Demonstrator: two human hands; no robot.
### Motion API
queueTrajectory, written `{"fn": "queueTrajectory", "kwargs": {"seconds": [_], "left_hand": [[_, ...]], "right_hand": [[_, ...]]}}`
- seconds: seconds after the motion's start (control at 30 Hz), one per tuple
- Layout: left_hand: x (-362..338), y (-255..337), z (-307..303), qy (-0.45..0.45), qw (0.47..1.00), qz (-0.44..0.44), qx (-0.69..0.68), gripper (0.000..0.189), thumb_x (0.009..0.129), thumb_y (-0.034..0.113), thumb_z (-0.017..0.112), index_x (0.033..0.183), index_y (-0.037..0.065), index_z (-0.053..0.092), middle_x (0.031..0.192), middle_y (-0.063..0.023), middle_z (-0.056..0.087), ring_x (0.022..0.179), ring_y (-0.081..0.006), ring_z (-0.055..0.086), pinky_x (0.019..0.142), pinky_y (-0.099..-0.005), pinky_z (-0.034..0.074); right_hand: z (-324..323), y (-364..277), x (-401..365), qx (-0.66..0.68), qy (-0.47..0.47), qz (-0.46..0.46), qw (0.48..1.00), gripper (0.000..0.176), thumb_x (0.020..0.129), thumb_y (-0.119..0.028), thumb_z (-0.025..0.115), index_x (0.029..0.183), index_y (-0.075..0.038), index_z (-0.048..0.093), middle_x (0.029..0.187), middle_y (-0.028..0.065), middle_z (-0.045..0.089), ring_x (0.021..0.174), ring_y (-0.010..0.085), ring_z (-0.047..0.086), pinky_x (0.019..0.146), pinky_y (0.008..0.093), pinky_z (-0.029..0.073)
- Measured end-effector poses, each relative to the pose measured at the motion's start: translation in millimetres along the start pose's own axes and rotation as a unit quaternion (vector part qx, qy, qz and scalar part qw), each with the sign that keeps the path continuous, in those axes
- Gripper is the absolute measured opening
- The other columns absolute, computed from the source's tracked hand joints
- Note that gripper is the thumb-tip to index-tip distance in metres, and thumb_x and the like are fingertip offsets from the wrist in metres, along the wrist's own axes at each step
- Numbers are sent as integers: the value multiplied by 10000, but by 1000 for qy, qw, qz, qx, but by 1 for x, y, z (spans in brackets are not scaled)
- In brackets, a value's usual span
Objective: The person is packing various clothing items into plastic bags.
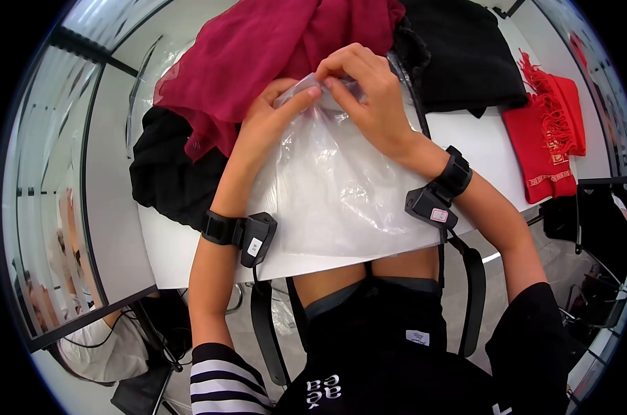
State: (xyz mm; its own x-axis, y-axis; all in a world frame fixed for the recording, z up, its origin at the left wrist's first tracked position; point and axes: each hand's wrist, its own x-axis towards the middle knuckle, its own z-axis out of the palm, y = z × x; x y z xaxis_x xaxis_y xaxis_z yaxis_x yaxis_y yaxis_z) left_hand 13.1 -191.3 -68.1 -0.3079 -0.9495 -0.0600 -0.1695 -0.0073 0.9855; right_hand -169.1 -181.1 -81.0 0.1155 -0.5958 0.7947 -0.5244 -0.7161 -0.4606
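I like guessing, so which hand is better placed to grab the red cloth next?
Probably the right hand: it's nearer the red cloth. The left hand is farther across, and both hold the clear plastic bag.

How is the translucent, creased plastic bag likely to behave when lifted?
The translucent, creased plastic bag would probably sag floppily, since wrinkles run across it. It is likely light, as the white tabletop seems to show through its film. Its glossy highlights suggest it may be slippery.
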Motion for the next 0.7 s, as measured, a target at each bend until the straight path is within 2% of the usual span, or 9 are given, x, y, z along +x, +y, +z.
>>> {"fn": "queueTrajectory", "kwargs": {"seconds": [0.1, 0.3, 0.4, 0.47, 0.53, 0.67, 0.7], "left_hand": [[0, -1, 3, 27, 999, -7, -17, 406, 838, 379, 740, 1008, 16, 670, 837, -6, 631, 767, -71, 571, 715, -205, 432], [0, -6, 2, 22, 999, 15, -45, 349, 881, 354, 714, 983, 24, 669, 808, 22, 600, 733, -36, 528, 674, -186, 399], [-1, -7, 3, 39, 998, 32, -30, 332, 901, 359, 691, 960, 32, 674, 790, 36, 586, 720, -27, 506, 654, -184, 385], [-1, -9, 4, 43, 998, 43, -17, 332, 909, 366, 679, 947, 36, 677, 782, 41, 582, 717, -26, 498, 646, -185, 380], [-1, -12, 4, 53, 996, 41, -61, 307, 935, 344, 644, 917, 40, 678, 770, 44, 581, 727, -24, 497, 659, -184, 379], [0, -12, 4, 67, 994, 44, -79, 253, 953, 275, 607, 947, 29, 666, 797, 24, 600, 769, -41, 522, 694, -183, 390], [0, -6, 7, 68, 991, 81, -81, 232, 954, 243, 592, 974, 20, 652, 838, 9, 611, 796, -54, 534, 717, -189, 402]], "right_hand": [[-1, -2, 0, 13, -3, -4, 1000, 81, 839, -48, 632, 909, -90, 640, 844, 0, 604, 733, 159, 573, 787, 315, 363], [1, -5, -1, 116, -24, 91, 989, 65, 832, -71, 648, 892, -61, 625, 837, 40, 614, 750, 190, 587, 746, 312, 418], [3, -4, 0, 132, -37, 60, 989, 156, 809, -133, 694, 912, -45, 616, 848, 63, 624, 736, 202, 594, 735, 307, 445], [3, -5, 1, 86, -60, 37, 994, 265, 776, -186, 740, 944, -28, 609, 826, 81, 627, 710, 209, 592, 715, 299, 458], [3, -3, 0, 101, -75, 57, 990, 280, 770, -183, 747, 954, -26, 606, 810, 82, 624, 704, 205, 593, 701, 295, 462], [4, 2, -1, 132, -88, 98, 982, 279, 769, -168, 759, 948, -18, 607, 773, 78, 626, 692, 178, 595, 649, 274, 467], [3, 3, -1, 131, -88, 98, 983, 279, 769, -168, 759, 948, -18, 607, 773, 78, 626, 692, 178, 595, 649, 274, 467]]}}
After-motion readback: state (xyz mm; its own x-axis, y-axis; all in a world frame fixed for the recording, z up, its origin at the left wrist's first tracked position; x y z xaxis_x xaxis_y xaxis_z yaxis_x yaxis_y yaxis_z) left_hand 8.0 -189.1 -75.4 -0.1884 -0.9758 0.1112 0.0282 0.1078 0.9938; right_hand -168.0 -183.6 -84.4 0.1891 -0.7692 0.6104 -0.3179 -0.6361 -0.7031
